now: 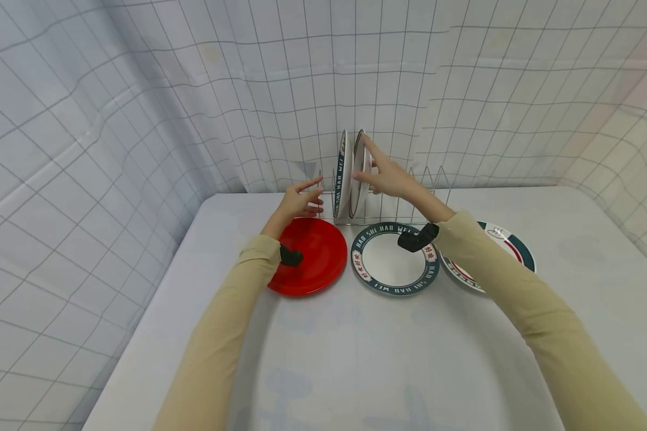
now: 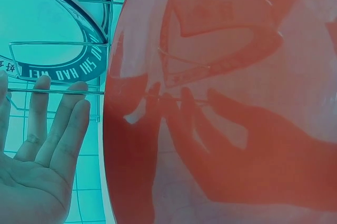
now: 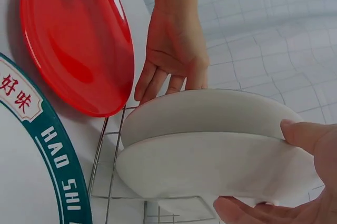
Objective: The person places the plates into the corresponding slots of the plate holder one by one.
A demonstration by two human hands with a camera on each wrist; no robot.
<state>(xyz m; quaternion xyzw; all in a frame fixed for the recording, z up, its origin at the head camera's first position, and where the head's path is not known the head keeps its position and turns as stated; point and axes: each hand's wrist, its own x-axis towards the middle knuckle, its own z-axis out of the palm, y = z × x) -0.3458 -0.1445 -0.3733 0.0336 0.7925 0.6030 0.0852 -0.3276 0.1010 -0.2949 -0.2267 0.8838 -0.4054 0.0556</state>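
Red plate (image 1: 323,257): nearside of left hand (image 1: 298,203) | green-rimmed plate (image 1: 392,260): nearside of right hand (image 1: 389,178) | red-striped plate (image 1: 509,244): nearside, farther right | checked cloth (image 1: 237,108): beyond both

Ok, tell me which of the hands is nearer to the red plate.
Left. The left hand is just beyond the far edge of the red plate; the right hand is farther off, beyond it and to the right, gripping an upright plate.
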